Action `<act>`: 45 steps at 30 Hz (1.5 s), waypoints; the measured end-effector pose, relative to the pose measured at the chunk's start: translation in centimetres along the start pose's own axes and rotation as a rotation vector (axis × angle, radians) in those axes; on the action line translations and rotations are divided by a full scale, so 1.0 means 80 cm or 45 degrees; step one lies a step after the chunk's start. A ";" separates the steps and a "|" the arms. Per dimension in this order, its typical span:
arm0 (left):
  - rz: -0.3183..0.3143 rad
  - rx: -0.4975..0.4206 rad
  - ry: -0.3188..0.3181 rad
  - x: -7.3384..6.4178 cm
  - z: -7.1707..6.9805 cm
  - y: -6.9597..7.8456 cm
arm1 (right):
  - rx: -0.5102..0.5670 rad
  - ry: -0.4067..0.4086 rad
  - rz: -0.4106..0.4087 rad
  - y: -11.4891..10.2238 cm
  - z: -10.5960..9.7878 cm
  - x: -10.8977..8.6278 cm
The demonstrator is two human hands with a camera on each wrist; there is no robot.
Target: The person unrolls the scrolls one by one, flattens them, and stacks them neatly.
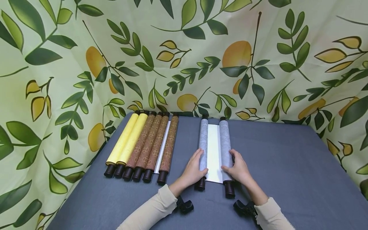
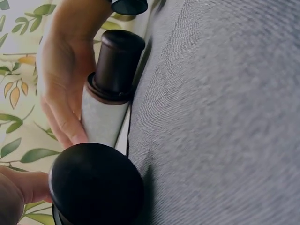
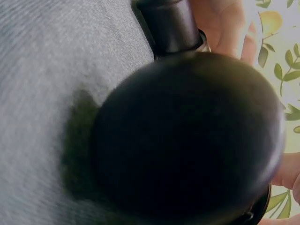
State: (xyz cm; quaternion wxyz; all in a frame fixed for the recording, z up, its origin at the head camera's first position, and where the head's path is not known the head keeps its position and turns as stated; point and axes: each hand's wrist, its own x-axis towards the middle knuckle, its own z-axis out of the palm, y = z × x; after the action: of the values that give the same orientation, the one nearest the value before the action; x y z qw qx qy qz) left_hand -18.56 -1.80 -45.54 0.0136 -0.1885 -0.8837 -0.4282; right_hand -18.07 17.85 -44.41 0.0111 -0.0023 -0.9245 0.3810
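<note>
Backdrop [image 1: 184,51]: you worked before hanging cloth printed with green leaves and orange fruit, at a table [image 1: 273,153] covered in blue-grey fabric.
Blue scroll [image 1: 213,137]: it lay on the table in front of you, right of the other rolls, its left roll [image 1: 203,137] and right roll [image 1: 225,137] parted by a band of blank white paper [image 1: 213,163].
Left hand [image 1: 191,171]: you had it bent round the left roll, thumb on the inner side, fingers on the outer, opened only to the roll's thickness.
Right hand [image 1: 240,167]: you held the right roll likewise, thumb beside the paper.
Progress: the blue scroll looked only partly spread, with much probably wound on both rolls; whether you were opening or closing it, you could not tell from this moment. Two yellow rolls [image 1: 123,140] lay together, apparently closed; among four brown rolls [image 1: 169,147], a white strip [image 1: 163,148] suggested one scroll slightly open.
Coverings: you had mottled pale blue, plain-looking yellow, and brown patterned with gold flower outlines.
Knobs [image 1: 229,190]: dark, smooth, round-ended cylinders capped the long, slim rolls nearest you.
</note>
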 end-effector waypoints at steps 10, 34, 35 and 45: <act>-0.015 -0.052 -0.042 0.005 -0.007 -0.002 | 0.030 -0.047 -0.036 0.003 -0.009 0.001; -0.131 0.013 -0.049 0.004 -0.010 -0.002 | -0.056 -0.083 0.076 0.008 -0.015 0.006; -0.125 0.020 -0.043 0.004 -0.010 -0.002 | -0.052 -0.083 0.072 0.008 -0.016 0.006; -0.093 0.015 -0.016 0.004 -0.010 -0.002 | -0.034 -0.095 0.086 0.010 -0.019 0.008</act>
State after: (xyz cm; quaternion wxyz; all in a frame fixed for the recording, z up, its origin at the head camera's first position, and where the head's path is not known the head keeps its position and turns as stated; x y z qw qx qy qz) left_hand -19.02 -2.44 -45.12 -0.0065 -0.1589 -0.8926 -0.4220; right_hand -18.65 19.53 -43.90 -0.0362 -0.0195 -0.9286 0.3687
